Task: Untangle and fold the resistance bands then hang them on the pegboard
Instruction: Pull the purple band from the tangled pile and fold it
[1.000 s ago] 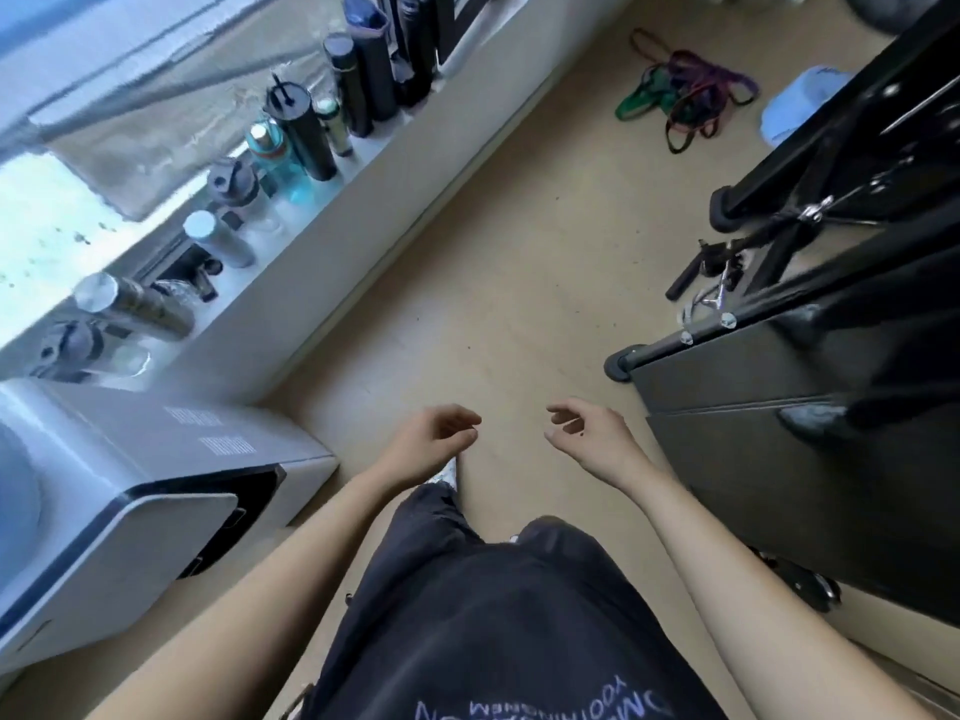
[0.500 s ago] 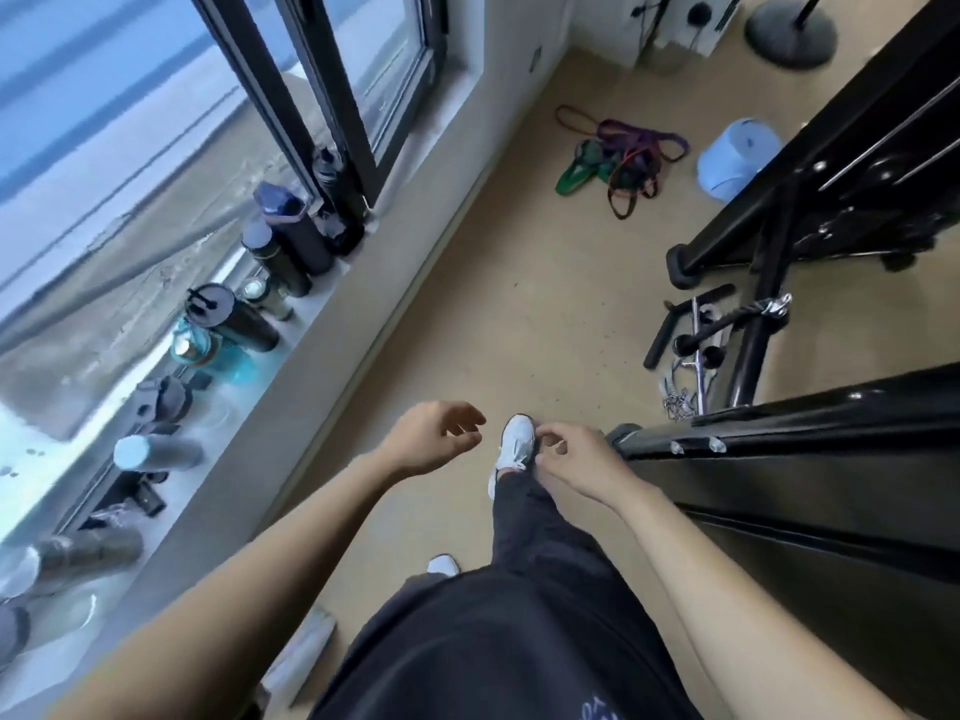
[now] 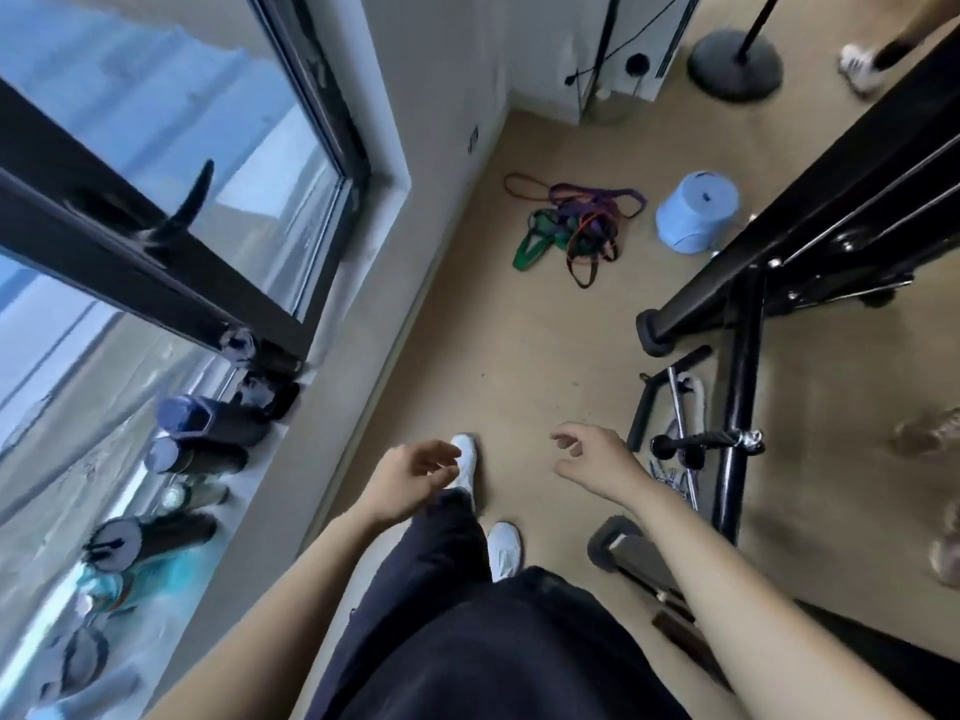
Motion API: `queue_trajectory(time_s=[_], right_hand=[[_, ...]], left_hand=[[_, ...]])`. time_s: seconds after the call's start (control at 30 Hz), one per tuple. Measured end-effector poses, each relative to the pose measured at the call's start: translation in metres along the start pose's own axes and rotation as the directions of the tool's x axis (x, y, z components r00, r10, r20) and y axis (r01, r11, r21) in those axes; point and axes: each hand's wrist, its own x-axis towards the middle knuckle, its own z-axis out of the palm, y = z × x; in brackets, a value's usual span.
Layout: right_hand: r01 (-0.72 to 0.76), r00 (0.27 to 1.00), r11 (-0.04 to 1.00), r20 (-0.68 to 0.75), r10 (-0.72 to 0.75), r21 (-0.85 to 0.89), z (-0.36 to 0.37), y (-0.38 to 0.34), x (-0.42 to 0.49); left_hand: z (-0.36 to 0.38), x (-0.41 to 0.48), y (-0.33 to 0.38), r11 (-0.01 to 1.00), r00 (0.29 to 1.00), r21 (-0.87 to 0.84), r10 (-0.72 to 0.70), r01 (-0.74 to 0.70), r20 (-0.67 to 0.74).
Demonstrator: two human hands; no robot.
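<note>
A tangled heap of resistance bands (image 3: 571,226), purple, green, red and orange, lies on the tan floor ahead, near the wall corner. My left hand (image 3: 410,472) hangs in front of me with loosely curled fingers and holds nothing. My right hand (image 3: 597,459) is held out beside it, fingers apart, also with nothing in it. Both hands are well short of the bands. No pegboard is in view.
A light blue upturned bucket (image 3: 696,210) sits just right of the bands. A black gym rack (image 3: 779,262) with bars and handles (image 3: 680,407) lines the right side. Bottles (image 3: 208,423) crowd the windowsill at left. A round stand base (image 3: 735,67) and another person's foot (image 3: 860,65) are at far right.
I have walked forward along the window wall; the bands now lie closer and nearer the centre. My hands have drifted slightly apart, still holding nothing.
</note>
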Motion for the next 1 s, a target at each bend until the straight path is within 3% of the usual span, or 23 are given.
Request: queue_trajectory(time_s=[0.1,0.37,0.53,0.7,1.0], right_hand=[[-0.014,1.0,1.0,-0.022,0.014,0.024,-0.042,-0.012,0.044],[-0.093,0.992,0.994,-0.076,0.097,0.06,-0.161,-0.053,0.146],[-0.087,0.981,0.987,-0.161,0.108,0.132,-0.248,-0.069,0.202],[-0.109,0.971,0.979,-0.194,0.142,0.17,-0.327,-0.057,0.26],[-0.145,0.983,0.981,-0.093,0.157,0.127,-0.475,-0.006,0.409]], left_hand=[[-0.018,0.06,0.022,0.997,0.999,-0.073,-0.023,0.025,0.026],[-0.082,0.238,0.099,0.997,0.993,-0.067,0.037,-0.03,0.108],[-0.117,0.347,0.168,0.991,0.969,0.06,0.105,-0.122,0.225],[-0.13,0.441,0.241,0.985,0.954,0.084,0.119,-0.147,0.276],[-0.097,0.581,0.354,1.0,0.982,-0.016,0.014,-0.011,0.187]])
